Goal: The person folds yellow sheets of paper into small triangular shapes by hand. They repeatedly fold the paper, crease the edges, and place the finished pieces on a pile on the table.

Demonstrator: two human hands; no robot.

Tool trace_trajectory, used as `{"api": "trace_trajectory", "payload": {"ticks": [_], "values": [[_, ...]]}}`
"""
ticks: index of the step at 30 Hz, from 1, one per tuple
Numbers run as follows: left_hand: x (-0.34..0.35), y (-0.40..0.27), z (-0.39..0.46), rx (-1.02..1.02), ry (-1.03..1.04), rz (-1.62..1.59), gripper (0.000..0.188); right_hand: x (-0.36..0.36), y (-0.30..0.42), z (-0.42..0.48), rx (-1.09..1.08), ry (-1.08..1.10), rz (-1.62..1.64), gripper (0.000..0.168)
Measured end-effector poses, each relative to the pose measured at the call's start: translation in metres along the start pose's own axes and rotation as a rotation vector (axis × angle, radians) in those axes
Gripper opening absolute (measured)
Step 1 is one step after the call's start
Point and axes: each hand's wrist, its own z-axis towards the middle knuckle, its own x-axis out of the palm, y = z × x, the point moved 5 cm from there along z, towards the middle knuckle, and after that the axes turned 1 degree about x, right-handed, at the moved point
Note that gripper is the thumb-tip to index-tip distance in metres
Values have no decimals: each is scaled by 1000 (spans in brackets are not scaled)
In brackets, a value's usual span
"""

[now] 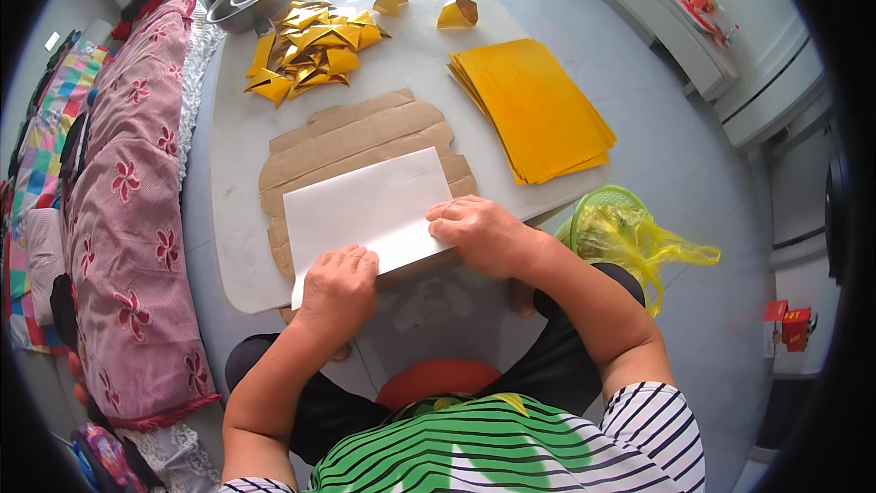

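Note:
A sheet of paper (366, 205), white face up, lies over a flattened piece of brown cardboard (342, 133) at the near edge of the table. My left hand (340, 287) grips the sheet's near edge towards its left end, fingers curled on top. Near the right end, my right hand (479, 233) holds the same edge, thumb and fingertips pressed on the white surface. The thumb of my left hand is hidden. To the right of the cardboard rests a stack of gold paper sheets (534, 109), slightly fanned.
Folded gold paper pieces (315, 48) are heaped at the table's (236, 150) far left, beside a metal bowl (248, 0). Two more folded pieces (458, 14) stand apart. A green basket with a yellow plastic bag (616, 226) is at the right. A pink flowered cover (137, 219) runs along the left.

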Motion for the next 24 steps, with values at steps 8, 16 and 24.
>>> {"api": "trace_trajectory", "payload": {"ticks": [8,16,24], "values": [[-12,83,-33,-510,232,-688,9,-14,-25,-3,291,-42,410,17],[2,116,-45,-935,215,-1218,19,3,-46,2,773,-2,832,8],[14,117,-48,-927,-6,-1117,15,21,-59,4,870,-115,704,21]]}}
